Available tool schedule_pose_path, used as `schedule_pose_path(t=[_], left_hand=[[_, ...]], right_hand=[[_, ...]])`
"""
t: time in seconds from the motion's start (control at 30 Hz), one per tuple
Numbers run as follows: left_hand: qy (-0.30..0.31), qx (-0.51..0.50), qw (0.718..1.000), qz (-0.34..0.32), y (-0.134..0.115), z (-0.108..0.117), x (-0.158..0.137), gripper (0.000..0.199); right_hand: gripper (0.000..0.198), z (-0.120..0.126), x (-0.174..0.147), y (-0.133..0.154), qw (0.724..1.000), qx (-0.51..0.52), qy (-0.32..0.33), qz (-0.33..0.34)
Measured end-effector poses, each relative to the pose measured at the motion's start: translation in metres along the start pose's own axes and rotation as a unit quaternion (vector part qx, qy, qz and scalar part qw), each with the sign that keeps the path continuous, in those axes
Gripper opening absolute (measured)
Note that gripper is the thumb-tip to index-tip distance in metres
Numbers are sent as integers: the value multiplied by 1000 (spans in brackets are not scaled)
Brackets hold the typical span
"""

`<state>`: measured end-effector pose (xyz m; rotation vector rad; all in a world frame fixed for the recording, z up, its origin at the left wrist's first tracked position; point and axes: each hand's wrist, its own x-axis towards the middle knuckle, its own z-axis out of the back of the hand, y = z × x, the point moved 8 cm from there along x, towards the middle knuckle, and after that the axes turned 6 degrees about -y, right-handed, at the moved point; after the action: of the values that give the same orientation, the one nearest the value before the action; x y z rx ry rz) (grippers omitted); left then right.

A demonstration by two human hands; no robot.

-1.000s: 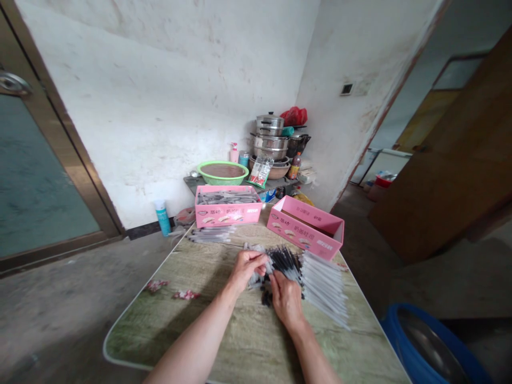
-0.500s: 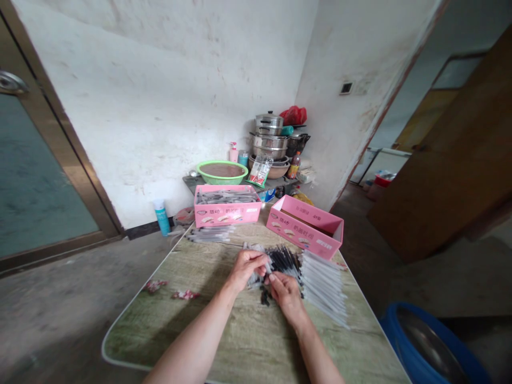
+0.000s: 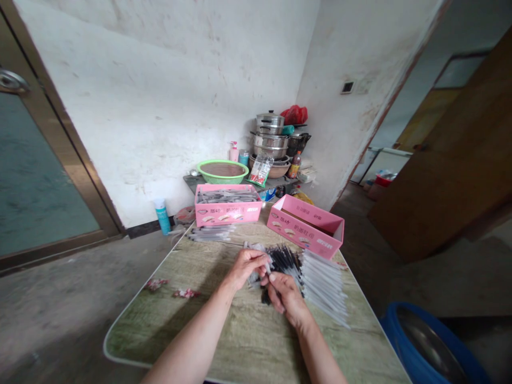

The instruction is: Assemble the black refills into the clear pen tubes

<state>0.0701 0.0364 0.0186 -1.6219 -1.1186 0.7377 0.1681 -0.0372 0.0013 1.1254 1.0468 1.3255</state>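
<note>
Over the middle of the table, my left hand (image 3: 247, 266) is closed, its fingertips pinching a small translucent pen part (image 3: 268, 266). My right hand (image 3: 290, 298) meets it from below, thumb and finger closed at the part's lower end. What lies inside the right fingers is mostly hidden. Just beyond the hands is a heap of thin black-tipped pen refills (image 3: 285, 258). Clear pen barrels (image 3: 325, 290) lie side by side to the right. Small black pieces (image 3: 265, 297) sit under my hands, and pale translucent pieces (image 3: 253, 278) are partly hidden behind the left one.
A pink box (image 3: 228, 214) full of pens stands at the table's back left, with a row of pens (image 3: 211, 233) before it. Another pink box (image 3: 306, 228) stands at back right. Behind are a green basin (image 3: 222, 178) and stacked pots (image 3: 270, 141).
My right hand has turned slightly, and its lower fingers now show curled beneath the thumb, covering more of the small black pieces. The left hand stays almost in place.
</note>
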Motion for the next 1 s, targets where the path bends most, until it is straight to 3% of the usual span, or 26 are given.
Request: schedule_pose_path(t=[0.07, 0.2, 0.27, 0.3, 0.37, 0.43, 0.47, 0.53, 0.6, 0.67, 0.73, 0.83, 0.9, 0.93, 1.0], left_hand=[[-31, 4, 1000, -2, 5, 2, 2, 38], [-121, -9, 992, 13, 16, 13, 4, 42], [-133, -14, 991, 10, 16, 15, 4, 43], [-125, -14, 992, 7, 14, 15, 5, 42], [-90, -7, 996, 5, 10, 12, 5, 41], [-45, -1, 999, 1, 5, 8, 3, 39], [-27, 1, 1000, -1, 3, 6, 2, 39], [3, -1, 1000, -8, -1, 1, 0, 38], [14, 0, 1000, -16, -3, -3, -1, 37], [-4, 3, 1000, -22, -3, -3, -1, 36], [-53, 3, 998, -23, 2, 2, 0, 37], [-137, -2, 990, -19, 11, 13, 2, 39], [-165, -4, 986, -21, 13, 18, 2, 39], [-165, -5, 986, -20, 13, 19, 3, 39], [-139, -5, 990, -14, 11, 18, 5, 40]], right_hand=[[50, 8, 0, 8, 993, -90, -56, 60], [45, 14, -7, 27, 901, -354, -194, 160], [44, 13, -8, 30, 881, -389, -212, 166], [44, 12, -7, 31, 889, -372, -210, 164], [47, 12, -4, 25, 934, -277, -176, 138], [52, 9, 1, 13, 984, -127, -109, 70], [54, 6, 3, 6, 995, -53, -74, 30], [56, 2, 3, -1, 998, 50, -24, -27], [55, 1, 2, -1, 997, 74, -2, -33], [52, 4, 1, 5, 1000, 21, -14, 5], [49, 12, 0, 15, 988, -109, -81, 73], [42, 14, -4, 31, 911, -334, -182, 160], [39, 10, -5, 34, 872, -408, -203, 176], [38, 10, -5, 34, 868, -414, -207, 177], [40, 11, -4, 33, 892, -368, -204, 167]])
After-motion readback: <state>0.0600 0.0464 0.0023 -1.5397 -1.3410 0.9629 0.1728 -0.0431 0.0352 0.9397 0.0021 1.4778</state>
